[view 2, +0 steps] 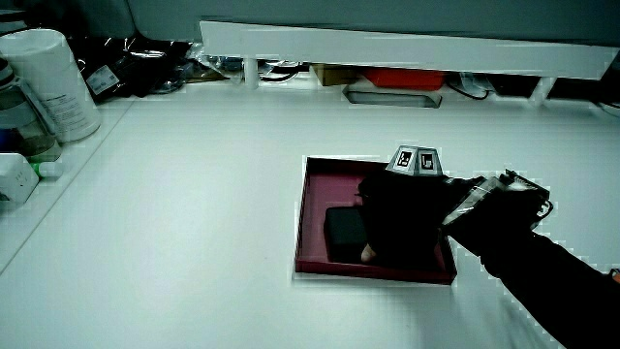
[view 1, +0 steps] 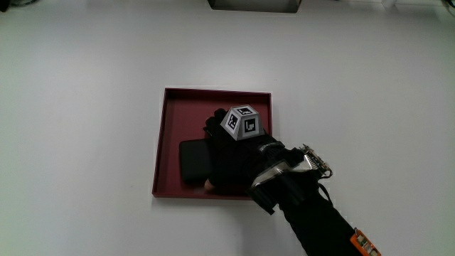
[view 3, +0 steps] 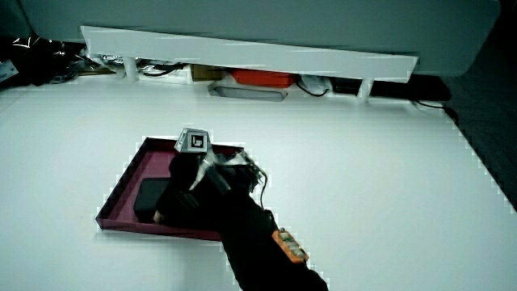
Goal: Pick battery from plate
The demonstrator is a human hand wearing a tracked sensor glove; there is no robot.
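A dark red square plate (view 1: pixel 213 101) lies on the white table; it shows in both side views (view 2: pixel 329 179) (view 3: pixel 139 168). A flat black battery (view 1: pixel 190 162) lies in the plate, near the plate's edge closest to the person, seen in both side views (view 2: pixel 341 233) (view 3: pixel 149 198). The hand (view 1: pixel 231 153) in its black glove is low over the plate and covers one end of the battery. The patterned cube (view 1: pixel 242 122) on its back faces up. In both side views the hand (view 2: pixel 402 218) (view 3: pixel 190 194) sits right against the battery. The battery rests flat on the plate.
A low white partition (view 2: pixel 387 44) (view 3: pixel 242 48) runs along the table, with a red object (view 2: pixel 407 78) and cables under it. A white jar (view 2: pixel 58 82) and small containers stand at the table's edge in a side view. A grey object (view 1: pixel 252 3) sits farther from the person than the plate.
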